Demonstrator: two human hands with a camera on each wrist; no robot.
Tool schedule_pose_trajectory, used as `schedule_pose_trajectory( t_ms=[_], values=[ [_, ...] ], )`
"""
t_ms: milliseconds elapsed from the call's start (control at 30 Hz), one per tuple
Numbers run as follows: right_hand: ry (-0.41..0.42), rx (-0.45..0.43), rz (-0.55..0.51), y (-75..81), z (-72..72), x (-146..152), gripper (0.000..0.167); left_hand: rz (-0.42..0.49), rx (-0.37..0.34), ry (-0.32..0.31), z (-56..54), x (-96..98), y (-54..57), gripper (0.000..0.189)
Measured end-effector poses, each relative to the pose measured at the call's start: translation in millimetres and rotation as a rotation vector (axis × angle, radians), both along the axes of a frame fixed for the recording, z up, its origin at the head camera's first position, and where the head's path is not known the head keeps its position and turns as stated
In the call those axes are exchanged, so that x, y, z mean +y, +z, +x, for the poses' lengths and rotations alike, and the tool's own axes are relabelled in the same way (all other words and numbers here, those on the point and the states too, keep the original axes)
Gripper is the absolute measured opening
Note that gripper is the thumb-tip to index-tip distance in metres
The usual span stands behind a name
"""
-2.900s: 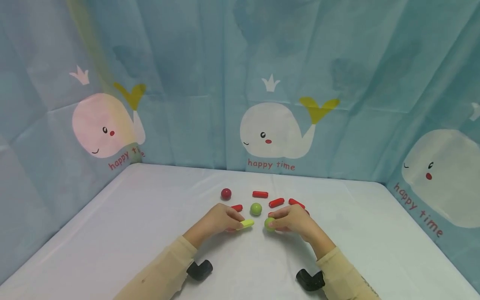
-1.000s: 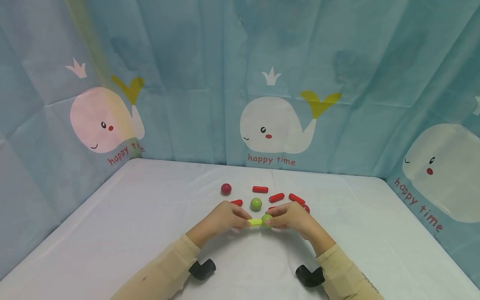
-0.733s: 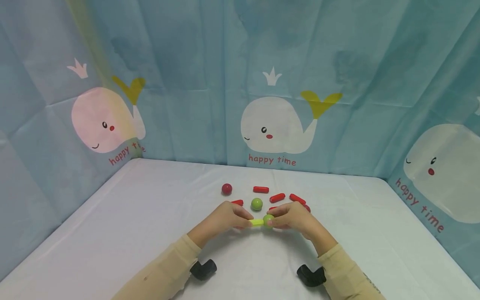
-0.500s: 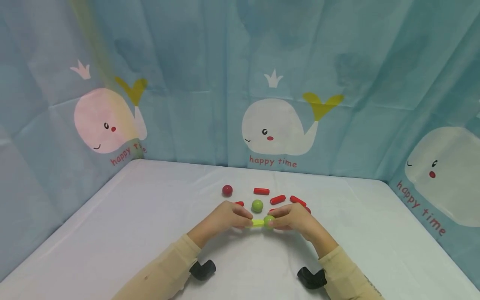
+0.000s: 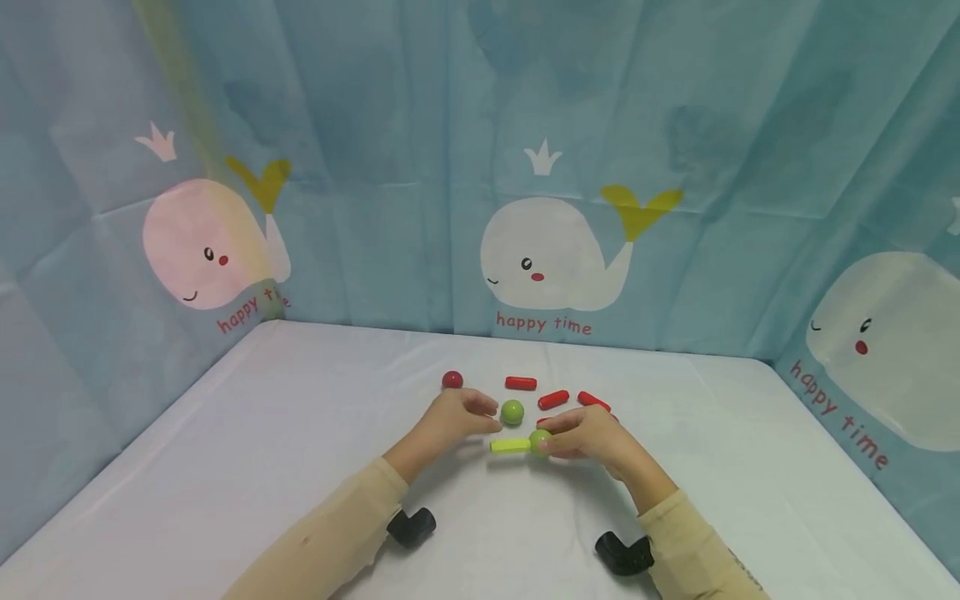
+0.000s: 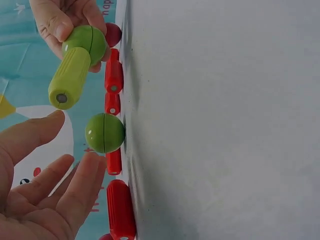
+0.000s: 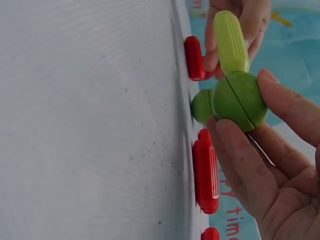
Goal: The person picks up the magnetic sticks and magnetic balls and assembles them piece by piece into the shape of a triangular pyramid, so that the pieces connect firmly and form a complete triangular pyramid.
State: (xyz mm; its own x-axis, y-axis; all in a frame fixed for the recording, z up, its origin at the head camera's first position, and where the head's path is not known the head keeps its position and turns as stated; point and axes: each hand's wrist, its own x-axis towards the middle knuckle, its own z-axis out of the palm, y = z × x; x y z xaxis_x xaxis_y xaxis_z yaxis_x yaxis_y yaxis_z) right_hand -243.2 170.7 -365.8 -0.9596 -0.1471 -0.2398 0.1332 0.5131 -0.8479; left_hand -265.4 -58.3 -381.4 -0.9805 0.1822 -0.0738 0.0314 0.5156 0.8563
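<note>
My right hand (image 5: 596, 437) pinches a green ball (image 7: 240, 102) between thumb and fingers. A yellow-green ribbed rod (image 7: 230, 42) is joined end-on to this ball and points left, held above the table. At the rod's free end, a small grey round spot shows in the left wrist view. My left hand (image 5: 450, 421) holds nothing; its fingers are spread apart, a little behind and left of the rod. Just right of its fingertips, a second green ball (image 5: 512, 412) with a seam rests on the table.
Several red rods (image 5: 521, 383) lie on the white table (image 5: 300, 417) behind the hands. A red ball (image 5: 452, 380) sits at the back left; another (image 6: 114, 35) is partly hidden behind my right hand. A whale-print curtain (image 5: 375, 250) stands behind the table.
The rod and the green ball were brought together from apart. My left hand has since let go of the rod and moved slightly back and away; the right hand keeps its hold.
</note>
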Motion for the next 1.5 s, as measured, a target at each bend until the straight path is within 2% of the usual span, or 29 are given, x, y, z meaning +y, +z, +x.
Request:
schedule_pose_trajectory(
  t_ms=[200, 367, 567, 867, 1200, 1500],
  values=[
    [-0.017, -0.01, -0.003, -3.2, -0.7, 1, 0.034, -0.014, -0.004, 0.016, -8.5, 4.3, -2.8, 0.042],
    [-0.028, -0.006, 0.021, -4.2, 0.8, 2, 0.035, -0.002, 0.016, -0.002, -14.0, 6.0, -4.1, 0.043],
    [-0.016, -0.002, 0.006, -4.7, 0.1, 2, 0.035, 0.014, 0.008, -0.002, -19.7, 10.2, -4.3, 0.043],
    [0.026, 0.008, -0.046, -5.8, -1.1, 5, 0.036, -0.015, -0.019, -0.006, -23.8, 20.8, -4.2, 0.047],
    [0.02, -0.002, -0.054, -4.4, -1.9, 5, 0.035, -0.034, -0.05, -0.018, -29.9, 27.3, -5.9, 0.046],
    [0.011, -0.021, -0.1, -4.9, -4.5, 6, 0.034, -0.076, -0.053, -0.015, -31.2, 32.2, -3.0, 0.037]
  ],
)
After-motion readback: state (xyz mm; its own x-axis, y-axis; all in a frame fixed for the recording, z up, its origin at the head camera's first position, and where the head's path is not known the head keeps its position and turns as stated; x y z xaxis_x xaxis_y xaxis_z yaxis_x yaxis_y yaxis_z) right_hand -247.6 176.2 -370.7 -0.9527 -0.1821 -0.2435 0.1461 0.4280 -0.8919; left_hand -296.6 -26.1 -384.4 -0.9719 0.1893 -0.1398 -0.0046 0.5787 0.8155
